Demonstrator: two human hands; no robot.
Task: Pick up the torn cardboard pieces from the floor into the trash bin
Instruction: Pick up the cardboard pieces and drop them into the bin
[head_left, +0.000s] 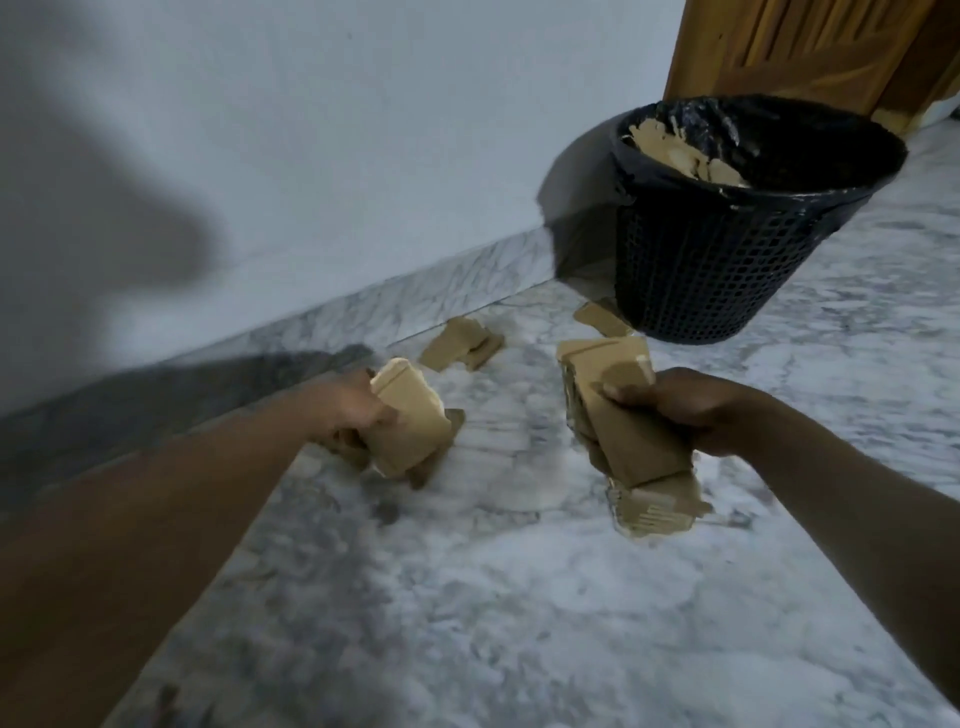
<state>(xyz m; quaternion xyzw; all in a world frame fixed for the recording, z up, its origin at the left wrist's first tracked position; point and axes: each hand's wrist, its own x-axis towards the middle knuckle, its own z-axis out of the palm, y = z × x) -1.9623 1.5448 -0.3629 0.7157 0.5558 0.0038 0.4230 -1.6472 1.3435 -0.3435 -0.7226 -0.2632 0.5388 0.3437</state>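
My left hand (345, 408) grips a bundle of torn brown cardboard pieces (410, 423) just above the marble floor. Over to the right, my right hand (691, 410) holds a larger stack of cardboard pieces (618, 415), its lower sheets hanging down. A black mesh trash bin (727, 260) with a black liner stands beyond my right hand by the wall; torn cardboard (680, 156) lies inside it. Loose cardboard pieces (462, 343) lie on the floor near the skirting. Another loose piece (602, 318) lies at the bin's base.
A white wall (311, 130) with a marble skirting runs across the back left. A wooden door (805, 47) stands behind the bin at the top right. Grey-white marble floor (493, 597) stretches toward me.
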